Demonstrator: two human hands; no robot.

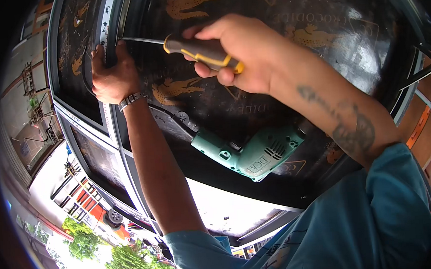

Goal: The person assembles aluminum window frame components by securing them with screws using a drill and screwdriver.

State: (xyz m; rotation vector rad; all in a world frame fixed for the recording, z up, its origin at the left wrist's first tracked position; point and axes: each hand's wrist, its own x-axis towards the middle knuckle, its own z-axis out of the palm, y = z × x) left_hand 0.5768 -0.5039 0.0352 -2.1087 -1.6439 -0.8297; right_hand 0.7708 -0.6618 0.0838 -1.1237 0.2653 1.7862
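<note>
My right hand (242, 48) is wrapped round the brown and yellow handle of a screwdriver (201, 53). Its thin metal shaft points left, and the tip meets the edge of a metal frame (106, 28) close to my left thumb. My left hand (115, 76), with a watch on the wrist, grips that frame bar, thumb on one side and fingers on the other. Whether a screw sits at the tip is too small to tell. A green power drill (255, 154) marked DCA lies on the dark printed board (218, 95) below my right hand, its cord running up towards the left.
Crocodile figures and lettering cover the dark board inside the frame. More frame bars (86, 124) run along the left side. An orange vehicle (97, 209) and trees (129, 263) show at lower left. Orange-brown bars (417, 129) stand beyond the right edge.
</note>
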